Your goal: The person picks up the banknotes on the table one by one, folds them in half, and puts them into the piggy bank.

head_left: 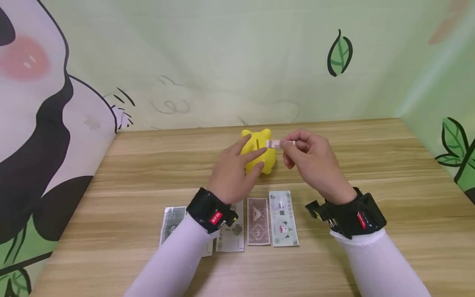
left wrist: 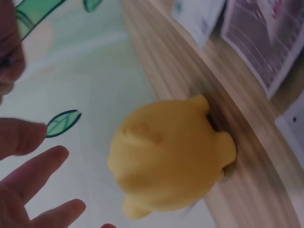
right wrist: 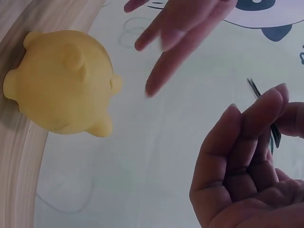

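Note:
A yellow piggy bank (head_left: 269, 159) with a slot in its top stands on the wooden table. My right hand (head_left: 315, 163) pinches a small folded banknote (head_left: 273, 144) between thumb and forefinger, just right of the slot. In the right wrist view the folded banknote (right wrist: 276, 135) appears edge-on, held well above the piggy bank (right wrist: 61, 80). With fingers spread, my left hand (head_left: 231, 173) hovers over the left side of the piggy bank. The left wrist view shows a gap between those fingers (left wrist: 38, 171) and the piggy bank (left wrist: 166, 156).
Nearer me, several banknotes lie in a row: a grey-green one (head_left: 171, 218), a grey one (head_left: 235, 237), a brownish one (head_left: 258, 222) and a pale green one (head_left: 283, 218). My left wrist and sleeve cover part of the row. A printed cloth wall (head_left: 222, 62) rises behind the table.

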Tool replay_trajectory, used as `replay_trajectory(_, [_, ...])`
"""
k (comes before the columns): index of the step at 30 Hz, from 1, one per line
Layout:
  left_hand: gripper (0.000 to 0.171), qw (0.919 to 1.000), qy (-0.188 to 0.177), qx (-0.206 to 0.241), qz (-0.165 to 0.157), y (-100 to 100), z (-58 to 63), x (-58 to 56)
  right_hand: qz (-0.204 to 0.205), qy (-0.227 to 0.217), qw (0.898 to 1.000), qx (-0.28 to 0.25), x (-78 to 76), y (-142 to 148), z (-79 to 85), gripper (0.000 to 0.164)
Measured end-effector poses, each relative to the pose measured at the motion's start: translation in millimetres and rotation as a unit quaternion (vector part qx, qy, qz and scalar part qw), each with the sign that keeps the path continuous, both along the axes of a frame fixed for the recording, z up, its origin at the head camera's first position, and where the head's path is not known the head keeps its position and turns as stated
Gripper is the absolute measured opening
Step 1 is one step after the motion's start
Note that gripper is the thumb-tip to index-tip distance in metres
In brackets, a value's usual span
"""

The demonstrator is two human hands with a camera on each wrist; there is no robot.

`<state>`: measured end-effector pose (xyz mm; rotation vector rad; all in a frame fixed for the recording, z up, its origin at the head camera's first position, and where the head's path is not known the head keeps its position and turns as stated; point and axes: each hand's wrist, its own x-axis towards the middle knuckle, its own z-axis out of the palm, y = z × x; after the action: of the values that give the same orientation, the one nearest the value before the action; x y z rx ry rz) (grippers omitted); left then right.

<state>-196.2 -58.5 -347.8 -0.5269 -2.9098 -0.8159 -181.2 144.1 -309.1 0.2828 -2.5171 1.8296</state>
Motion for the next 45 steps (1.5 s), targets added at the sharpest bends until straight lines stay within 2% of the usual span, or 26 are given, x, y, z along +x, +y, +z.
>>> replay_trajectory(2, [0.046,0.9979,0.000,-0.065,-0.010,5.3,-3.7,-2.6,-0.012,0.005,1.000,-0.002,0.0,1.3,-0.6,0.023])
replay_trajectory(5, [0.051,0.9925,-0.021,-0.120,-0.010,11.6,-8.3,-4.8,-0.026,0.010,1.000,-0.010,0.2,2.7,-1.4,0.025])
replay_trajectory(10, [0.051,0.9876,-0.041,-0.152,0.006,15.6,-12.7,-6.2,-0.041,0.019,0.999,-0.023,-0.5,3.6,-2.8,0.027])
replay_trajectory(14, [0.051,0.9848,-0.026,-0.171,0.008,16.9,-14.7,-7.7,-0.052,0.028,0.998,-0.022,-3.6,4.7,-5.4,0.026])
replay_trajectory(19, [0.049,0.9839,-0.011,-0.178,0.003,13.4,-14.9,-8.9,-0.069,0.033,0.997,-0.005,-10.1,2.3,-11.5,0.026])
replay_trajectory(25, [0.047,0.9833,-0.004,-0.182,0.007,10.6,-14.6,-10.2,-0.060,0.006,0.998,-0.009,-22.3,-4.0,-25.6,0.024])
replay_trajectory(32, [0.047,0.9827,0.001,-0.185,0.006,9.8,-17.1,-11.5,-0.065,0.003,0.997,0.038,-43.0,-14.8,-44.4,0.023])
replay_trajectory(39, [0.048,0.9828,0.010,-0.185,-0.002,7.3,-17.4,-10.8,-0.059,0.004,0.996,0.071,-66.6,-29.4,-44.8,0.029])
replay_trajectory(45, [0.049,0.9810,0.012,-0.194,-0.003,5.6,-15.3,-9.0,-0.052,0.018,0.993,0.108,-79.7,-41.0,-44.9,0.032])
